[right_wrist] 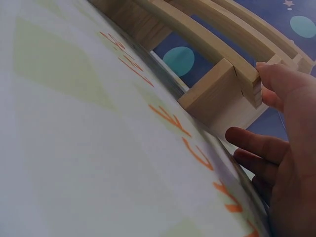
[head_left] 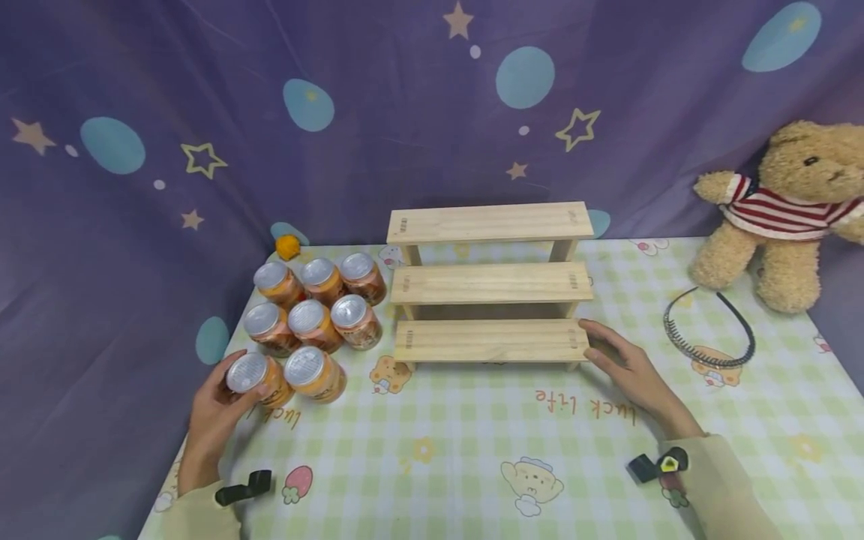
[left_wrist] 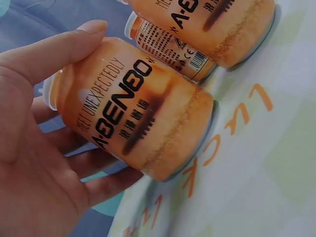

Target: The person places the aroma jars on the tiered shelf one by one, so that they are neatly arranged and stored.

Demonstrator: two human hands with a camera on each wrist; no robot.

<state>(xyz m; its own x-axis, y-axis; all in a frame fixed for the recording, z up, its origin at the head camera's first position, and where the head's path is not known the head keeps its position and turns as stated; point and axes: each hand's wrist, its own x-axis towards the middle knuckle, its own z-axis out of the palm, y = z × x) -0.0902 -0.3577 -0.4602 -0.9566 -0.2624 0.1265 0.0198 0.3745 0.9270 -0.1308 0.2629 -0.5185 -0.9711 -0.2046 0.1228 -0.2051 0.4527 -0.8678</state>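
Note:
My left hand (head_left: 214,420) is wrapped around an orange drink can (left_wrist: 133,108) at the near left corner of a group of cans, thumb on one side and fingers on the other. The can stands on the cloth, its silver lid (head_left: 247,371) facing up. A second orange can (head_left: 316,375) stands just to its right, with several more cans (head_left: 309,322) in rows behind. At the right end of the lowest step of a three-tier wooden shelf (head_left: 491,341), my right hand (head_left: 628,367) touches the wood with its thumb and index finger. Its other fingers (right_wrist: 259,145) stretch out below the step.
A black toothed headband (head_left: 718,364) lies right of the shelf. Behind it a teddy bear (head_left: 786,225) in a striped shirt sits against the purple curtain (head_left: 418,135). A small orange ball (head_left: 287,247) rests behind the cans. Green checked cloth (head_left: 445,465) covers the table.

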